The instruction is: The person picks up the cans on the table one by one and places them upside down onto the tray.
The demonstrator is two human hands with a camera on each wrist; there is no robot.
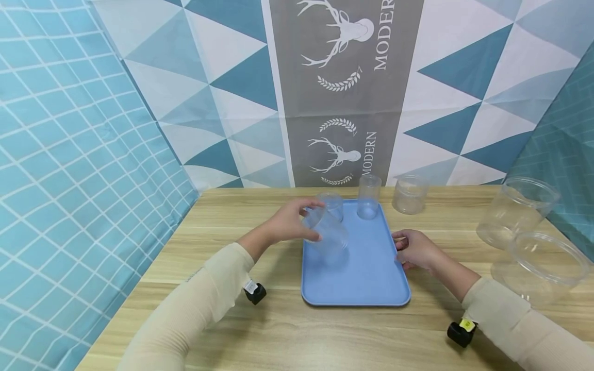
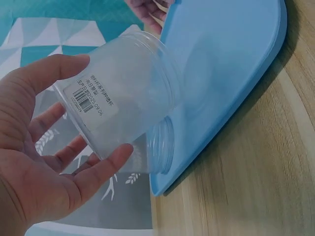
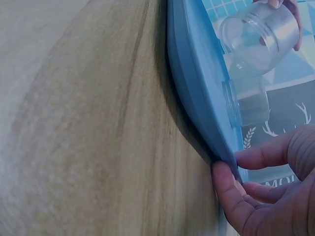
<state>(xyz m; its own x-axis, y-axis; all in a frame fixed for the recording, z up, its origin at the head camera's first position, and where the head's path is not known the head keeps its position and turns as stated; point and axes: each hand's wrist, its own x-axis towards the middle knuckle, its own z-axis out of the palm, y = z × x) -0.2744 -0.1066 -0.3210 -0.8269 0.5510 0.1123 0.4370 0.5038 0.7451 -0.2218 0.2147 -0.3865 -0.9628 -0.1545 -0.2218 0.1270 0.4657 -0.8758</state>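
My left hand [image 1: 297, 221] holds a clear plastic jar [image 2: 118, 88] by its base end, thumb on one side and fingers on the other. The jar is tilted over the left part of a blue tray [image 1: 366, 273], its mouth facing down toward the tray. A printed white label [image 2: 91, 101] shows near its base. My right hand [image 1: 415, 250] pinches the tray's right edge between thumb and fingers, as the right wrist view shows. At the tray's back stand a smaller clear jar [image 1: 335, 203] on the left and a tall slim one [image 1: 368, 198] on the right.
Off the tray, a short clear jar [image 1: 410, 196] stands at the back right. Two larger clear containers, one behind [image 1: 515, 214] and one nearer [image 1: 533, 273], are on the wooden table [image 1: 278, 335] at far right. A patterned cloth [image 1: 343, 103] hangs along the table's back edge.
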